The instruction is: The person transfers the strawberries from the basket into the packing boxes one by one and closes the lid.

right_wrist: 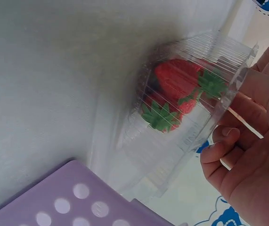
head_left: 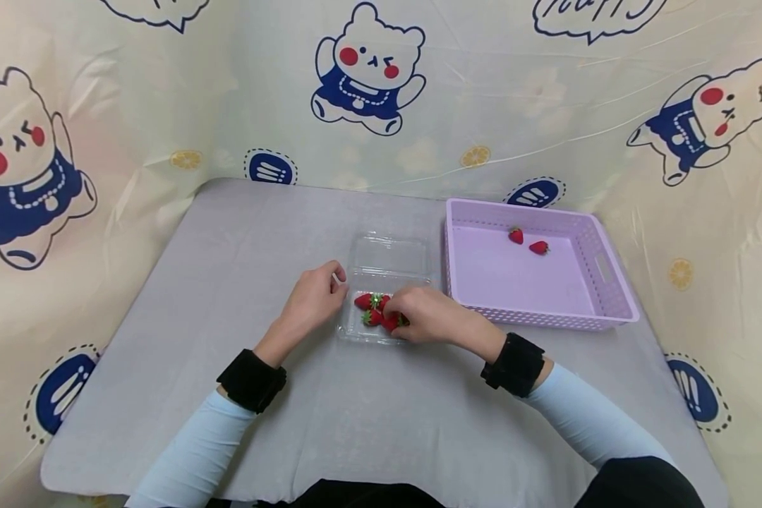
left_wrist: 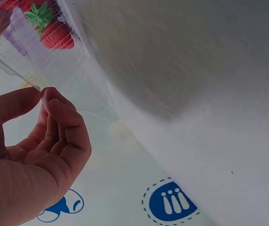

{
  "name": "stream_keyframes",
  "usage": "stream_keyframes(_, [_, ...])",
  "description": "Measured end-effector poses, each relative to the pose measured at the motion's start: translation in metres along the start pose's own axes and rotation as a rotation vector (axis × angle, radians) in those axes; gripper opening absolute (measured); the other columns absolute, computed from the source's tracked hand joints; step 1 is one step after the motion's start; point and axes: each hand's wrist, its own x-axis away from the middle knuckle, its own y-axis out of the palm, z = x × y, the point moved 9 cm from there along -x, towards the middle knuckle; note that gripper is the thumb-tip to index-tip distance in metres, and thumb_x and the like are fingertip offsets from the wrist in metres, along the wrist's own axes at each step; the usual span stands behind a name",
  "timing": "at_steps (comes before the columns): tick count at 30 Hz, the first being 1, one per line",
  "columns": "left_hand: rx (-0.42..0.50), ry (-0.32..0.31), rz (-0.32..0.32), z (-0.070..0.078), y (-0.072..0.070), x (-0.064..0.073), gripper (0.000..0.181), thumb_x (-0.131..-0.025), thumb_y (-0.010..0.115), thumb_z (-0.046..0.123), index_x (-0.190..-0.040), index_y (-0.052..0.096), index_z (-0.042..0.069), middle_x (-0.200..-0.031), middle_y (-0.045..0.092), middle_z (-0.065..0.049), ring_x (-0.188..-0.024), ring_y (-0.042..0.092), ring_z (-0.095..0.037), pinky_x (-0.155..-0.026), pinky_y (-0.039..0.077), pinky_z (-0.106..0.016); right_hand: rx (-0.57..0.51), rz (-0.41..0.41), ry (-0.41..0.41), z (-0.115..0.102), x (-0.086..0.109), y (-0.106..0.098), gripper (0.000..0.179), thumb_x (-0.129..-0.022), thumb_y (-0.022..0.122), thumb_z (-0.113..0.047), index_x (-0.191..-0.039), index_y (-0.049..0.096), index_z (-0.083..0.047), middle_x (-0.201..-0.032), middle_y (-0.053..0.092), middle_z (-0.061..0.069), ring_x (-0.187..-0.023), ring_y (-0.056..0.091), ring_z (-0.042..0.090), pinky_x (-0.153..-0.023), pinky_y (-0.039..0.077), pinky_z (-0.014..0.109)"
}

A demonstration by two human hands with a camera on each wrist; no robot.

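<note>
A clear plastic clamshell box (head_left: 349,331) lies with its lid (head_left: 390,254) folded back, away from the person. Several red strawberries (head_left: 372,317) with green leaf caps sit in its near half. At the box's left edge, my left hand (head_left: 314,296) pinches the rim between thumb and index finger; the left wrist view shows this pinch close up. My right hand (head_left: 428,314) reaches over the right rim, its thumb and fingers curled at a strawberry (right_wrist: 165,113) in the box. Through the ribbed wall, the right wrist view shows the fingertips beside the leaf caps.
To the right stands a lilac perforated basket (head_left: 521,282), its left wall near the box. Two strawberries (head_left: 516,236) lie inside it towards the back. A grey cloth covers the table (head_left: 260,233), and a printed curtain (head_left: 457,92) hangs behind.
</note>
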Motion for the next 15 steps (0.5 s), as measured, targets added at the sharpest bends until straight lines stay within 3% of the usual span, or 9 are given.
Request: stream_keyframes(15, [0.010, -0.007, 0.007, -0.0016, 0.0008, 0.0004, 0.009, -0.101, 0.067, 0.010, -0.107, 0.061, 0.005, -0.074, 0.059, -0.008, -0.065, 0.054, -0.022, -0.059, 0.045, -0.034, -0.025, -0.051, -0.015, 0.0012, -0.0045, 0.0085, 0.022, -0.088, 0.086, -0.013, -0.109, 0.079, -0.011, -0.099, 0.073, -0.001, -0.088, 0.064, 0.015, -0.084, 0.055, 0.027])
